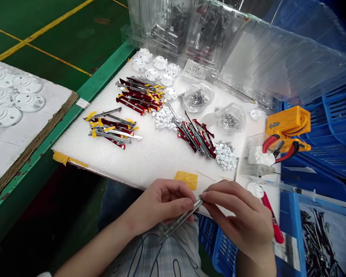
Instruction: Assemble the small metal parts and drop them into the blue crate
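My left hand [168, 202] is closed around a slim grey metal strip [180, 221] with a hooked end, held slantwise in front of my lap. At the strip's upper end, the thumb and fingertips of my right hand [239, 211] pinch together; whether a small part sits between them I cannot make out. A yellow tape patch [187, 179] lies on the white foam board [158, 161] just beyond my hands. Farther off are a pile of red and grey strips [197, 134], small white pieces [225, 154] and a left pile of strips with yellow tape [112, 129].
Bags of small metal parts [197, 98] and white round housings [152, 74] sit toward the back. On the right are an orange tape dispenser [288, 123], pliers [291, 150], a red marker-like tool [272, 217] and blue crates [331, 115]. Clear plastic bins [242, 54] wall the far side.
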The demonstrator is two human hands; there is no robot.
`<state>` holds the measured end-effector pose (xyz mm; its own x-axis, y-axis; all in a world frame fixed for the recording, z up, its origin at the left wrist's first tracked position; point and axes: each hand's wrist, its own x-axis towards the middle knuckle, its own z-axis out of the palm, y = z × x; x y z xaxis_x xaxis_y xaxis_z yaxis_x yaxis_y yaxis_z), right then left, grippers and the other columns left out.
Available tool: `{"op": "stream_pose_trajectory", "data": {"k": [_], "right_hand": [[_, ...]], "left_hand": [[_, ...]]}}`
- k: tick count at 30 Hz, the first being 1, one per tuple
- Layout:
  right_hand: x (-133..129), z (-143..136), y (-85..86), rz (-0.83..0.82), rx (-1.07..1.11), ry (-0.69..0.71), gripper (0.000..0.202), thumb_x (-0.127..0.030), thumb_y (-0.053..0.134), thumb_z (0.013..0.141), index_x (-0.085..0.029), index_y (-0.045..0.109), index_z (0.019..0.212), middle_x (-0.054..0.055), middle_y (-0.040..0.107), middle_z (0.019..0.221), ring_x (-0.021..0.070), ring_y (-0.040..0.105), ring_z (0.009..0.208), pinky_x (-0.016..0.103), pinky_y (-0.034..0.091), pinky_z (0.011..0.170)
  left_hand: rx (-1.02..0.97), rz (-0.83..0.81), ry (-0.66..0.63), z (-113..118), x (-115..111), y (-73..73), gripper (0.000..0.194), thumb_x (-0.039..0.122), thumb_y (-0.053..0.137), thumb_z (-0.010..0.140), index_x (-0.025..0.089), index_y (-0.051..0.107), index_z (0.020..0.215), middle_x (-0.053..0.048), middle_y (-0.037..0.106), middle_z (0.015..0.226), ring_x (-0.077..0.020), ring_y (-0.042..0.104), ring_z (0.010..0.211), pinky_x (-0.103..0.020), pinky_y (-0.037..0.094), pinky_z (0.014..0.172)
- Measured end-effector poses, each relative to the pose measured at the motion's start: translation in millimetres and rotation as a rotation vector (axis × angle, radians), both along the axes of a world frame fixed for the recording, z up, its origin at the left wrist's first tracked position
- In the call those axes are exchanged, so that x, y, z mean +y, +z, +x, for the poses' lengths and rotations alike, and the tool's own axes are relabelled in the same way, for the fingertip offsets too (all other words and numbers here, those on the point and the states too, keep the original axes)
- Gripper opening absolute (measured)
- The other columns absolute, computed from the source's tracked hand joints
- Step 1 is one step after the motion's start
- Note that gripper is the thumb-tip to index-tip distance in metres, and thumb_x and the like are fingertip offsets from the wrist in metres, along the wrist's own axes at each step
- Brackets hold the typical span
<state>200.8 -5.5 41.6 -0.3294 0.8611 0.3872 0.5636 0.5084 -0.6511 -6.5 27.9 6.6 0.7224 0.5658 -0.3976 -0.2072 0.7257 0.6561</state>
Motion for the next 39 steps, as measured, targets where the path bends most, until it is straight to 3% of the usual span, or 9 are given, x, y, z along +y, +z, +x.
{"op": "stream_pose_trajectory", "data": {"k": [4, 6, 8, 12, 19, 24, 32, 36, 39], "right_hand": [[-14, -5, -13.3, -0.085, 0.212, -0.14, 0.038, 0.0, 0.07, 0.09, -0.028, 0.074, 0.116, 0.002, 0.08, 0.094, 0.0177, 0.076, 0.08, 0.028, 0.063, 0.067], [-22, -9, -18.8, -0.134, 0.343, -0.215, 0.034, -0.002, 0.07, 0.091, -0.027, 0.075, 0.113, 0.002, 0.078, 0.091, 0.0176, 0.073, 0.079, 0.028, 0.061, 0.065], [-29, -13, -21.9, -0.196, 0.441, -0.254, 0.026, -0.006, 0.068, 0.095, -0.026, 0.075, 0.11, 0.002, 0.075, 0.088, 0.0169, 0.07, 0.076, 0.027, 0.059, 0.063], [-35, -18, -22.4, -0.25, 0.517, -0.215, 0.016, -0.02, 0.074, 0.097, -0.025, 0.075, 0.112, 0.002, 0.074, 0.085, 0.0176, 0.068, 0.073, 0.029, 0.057, 0.061], [-38, -22, -23.7, -0.256, 0.519, -0.21, 0.019, -0.015, 0.073, 0.097, -0.028, 0.075, 0.111, 0.002, 0.075, 0.085, 0.0189, 0.068, 0.075, 0.031, 0.056, 0.065], [-38, -22, -25.2, -0.272, 0.56, -0.201, 0.015, -0.017, 0.073, 0.099, -0.027, 0.074, 0.11, 0.002, 0.075, 0.086, 0.0182, 0.067, 0.076, 0.031, 0.056, 0.066], [-34, -21, -27.6, -0.381, 0.619, -0.162, 0.004, -0.032, 0.074, 0.102, -0.029, 0.077, 0.103, 0.0, 0.066, 0.083, 0.0163, 0.061, 0.078, 0.029, 0.052, 0.067], [-32, -26, -28.5, -0.379, 0.601, -0.186, 0.022, -0.049, 0.066, 0.106, -0.029, 0.076, 0.11, 0.001, 0.069, 0.088, 0.0172, 0.064, 0.081, 0.029, 0.055, 0.07], [-34, -29, -30.4, -0.388, 0.571, -0.16, 0.017, -0.041, 0.072, 0.104, -0.028, 0.073, 0.115, 0.002, 0.074, 0.096, 0.0174, 0.07, 0.087, 0.03, 0.059, 0.077]], "left_hand": [[0.111, 0.158, 0.087, 3, -11, 7.4, 0.021, 0.034, 0.082, 0.083, 0.017, 0.072, 0.077, -0.001, 0.072, 0.066, -0.0109, 0.058, 0.054, -0.02, 0.046, 0.054], [0.228, 0.365, 0.159, 5, -16, 11.8, 0.008, 0.021, 0.072, 0.084, 0.018, 0.072, 0.076, 0.0, 0.072, 0.065, -0.0096, 0.055, 0.052, -0.02, 0.045, 0.053], [0.352, 0.642, 0.271, 6, -20, 15.4, 0.012, 0.012, 0.068, 0.083, 0.02, 0.072, 0.075, 0.002, 0.072, 0.065, -0.0083, 0.053, 0.049, -0.018, 0.043, 0.051], [0.478, 1.039, 0.397, 5, -23, 19.6, 0.016, 0.009, 0.069, 0.089, 0.023, 0.072, 0.083, 0.003, 0.074, 0.066, -0.0089, 0.055, 0.047, -0.019, 0.044, 0.047], [0.614, 1.243, 0.363, 1, -28, 20.3, 0.017, 0.011, 0.069, 0.095, 0.028, 0.074, 0.094, 0.003, 0.082, 0.077, -0.0119, 0.065, 0.052, -0.024, 0.054, 0.056], [0.532, 1.195, 0.365, 0, -28, 18.7, 0.017, 0.011, 0.073, 0.096, 0.026, 0.077, 0.102, 0.002, 0.083, 0.085, -0.012, 0.068, 0.058, -0.021, 0.055, 0.058], [0.246, 0.601, 0.175, -1, -18, 14.3, 0.008, 0.022, 0.081, 0.093, 0.024, 0.085, 0.087, -0.001, 0.078, 0.082, -0.0127, 0.066, 0.065, -0.021, 0.052, 0.058], [0.164, 0.358, 0.289, 4, -19, 13.9, 0.016, 0.026, 0.09, 0.086, 0.02, 0.078, 0.077, 0.001, 0.072, 0.076, -0.0105, 0.063, 0.059, -0.021, 0.052, 0.057], [0.15, 0.338, 0.4, 8, -22, 13.1, 0.027, 0.037, 0.092, 0.087, 0.019, 0.075, 0.076, 0.0, 0.073, 0.076, -0.0114, 0.065, 0.059, -0.022, 0.054, 0.056]]}}
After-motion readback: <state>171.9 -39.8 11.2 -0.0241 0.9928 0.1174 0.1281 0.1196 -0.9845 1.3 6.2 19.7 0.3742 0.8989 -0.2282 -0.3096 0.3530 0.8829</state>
